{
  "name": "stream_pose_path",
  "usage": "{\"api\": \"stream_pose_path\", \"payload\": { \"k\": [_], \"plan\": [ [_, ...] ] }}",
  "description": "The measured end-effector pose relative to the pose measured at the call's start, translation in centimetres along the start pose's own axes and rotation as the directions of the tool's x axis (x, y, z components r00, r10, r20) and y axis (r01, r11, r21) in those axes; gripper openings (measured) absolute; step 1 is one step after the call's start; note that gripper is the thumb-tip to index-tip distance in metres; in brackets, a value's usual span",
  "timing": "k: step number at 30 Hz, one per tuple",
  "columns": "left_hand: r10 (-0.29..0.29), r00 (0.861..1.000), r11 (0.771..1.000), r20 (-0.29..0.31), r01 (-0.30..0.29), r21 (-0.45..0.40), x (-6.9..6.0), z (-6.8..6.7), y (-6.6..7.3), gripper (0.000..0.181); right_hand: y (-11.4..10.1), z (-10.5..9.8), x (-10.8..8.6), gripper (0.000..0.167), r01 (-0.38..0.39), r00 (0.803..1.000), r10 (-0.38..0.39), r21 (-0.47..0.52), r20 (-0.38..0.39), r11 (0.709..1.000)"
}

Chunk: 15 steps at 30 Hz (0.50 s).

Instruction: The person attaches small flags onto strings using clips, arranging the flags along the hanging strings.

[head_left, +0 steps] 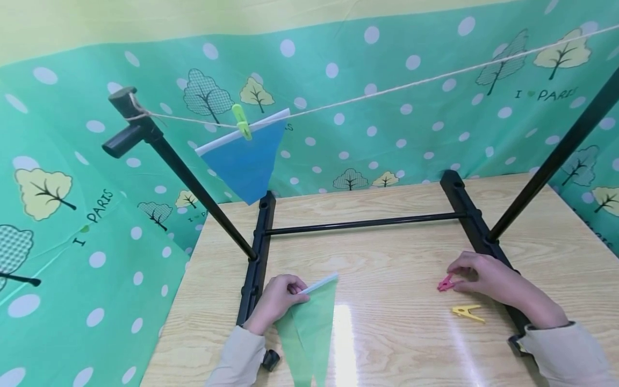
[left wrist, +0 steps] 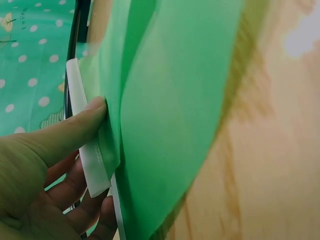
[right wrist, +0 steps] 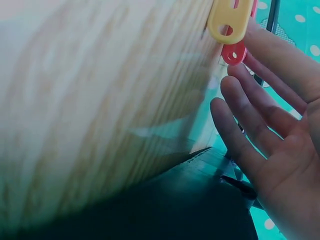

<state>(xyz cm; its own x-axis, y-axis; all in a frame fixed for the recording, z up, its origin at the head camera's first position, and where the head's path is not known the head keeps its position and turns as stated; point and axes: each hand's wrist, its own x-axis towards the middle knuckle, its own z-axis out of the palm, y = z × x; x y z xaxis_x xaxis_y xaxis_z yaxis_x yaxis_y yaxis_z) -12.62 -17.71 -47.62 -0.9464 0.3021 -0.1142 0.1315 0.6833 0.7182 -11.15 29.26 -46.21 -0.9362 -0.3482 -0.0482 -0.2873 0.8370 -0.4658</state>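
Note:
My left hand [head_left: 282, 299] pinches the white top edge of a green pennant [head_left: 314, 317], whose cloth hangs down over the table. In the left wrist view the thumb of the left hand [left wrist: 55, 160] lies on the green cloth [left wrist: 170, 100] beside the white band [left wrist: 90, 160]. At the right, my right hand [head_left: 493, 279] has thumb and index finger at a pink clothespin [head_left: 446, 282]. A yellow clothespin [head_left: 468, 312] lies just nearer on the table. The right wrist view shows the yellow clothespin [right wrist: 231, 20] overlapping the pink one [right wrist: 234, 53].
A string [head_left: 411, 84] runs from the left black post [head_left: 193, 188] toward the upper right. A blue pennant [head_left: 249, 161] hangs on it from a green clothespin [head_left: 241, 122]. Black base bars [head_left: 261, 236] and a crossbar [head_left: 367, 223] rest on the wooden table; another post [head_left: 556, 156] slants at right.

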Motion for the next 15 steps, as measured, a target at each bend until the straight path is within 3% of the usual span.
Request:
{"api": "stream_pose_path", "payload": {
  "k": [8, 15],
  "plan": [
    [0.022, 1.000, 0.998, -0.003, -0.022, -0.054, -0.07, -0.40, -0.02, 0.012, 0.11, -0.02, 0.03, 0.024, 0.007, 1.000, -0.008, -0.022, -0.007, 1.000],
    [0.009, 1.000, 0.997, -0.011, -0.010, -0.083, -0.24, -0.58, 0.22, 0.015, -0.24, -0.43, 0.15, 0.024, -0.043, 0.999, 0.043, 0.014, 0.008, 0.999]
  ]
}}
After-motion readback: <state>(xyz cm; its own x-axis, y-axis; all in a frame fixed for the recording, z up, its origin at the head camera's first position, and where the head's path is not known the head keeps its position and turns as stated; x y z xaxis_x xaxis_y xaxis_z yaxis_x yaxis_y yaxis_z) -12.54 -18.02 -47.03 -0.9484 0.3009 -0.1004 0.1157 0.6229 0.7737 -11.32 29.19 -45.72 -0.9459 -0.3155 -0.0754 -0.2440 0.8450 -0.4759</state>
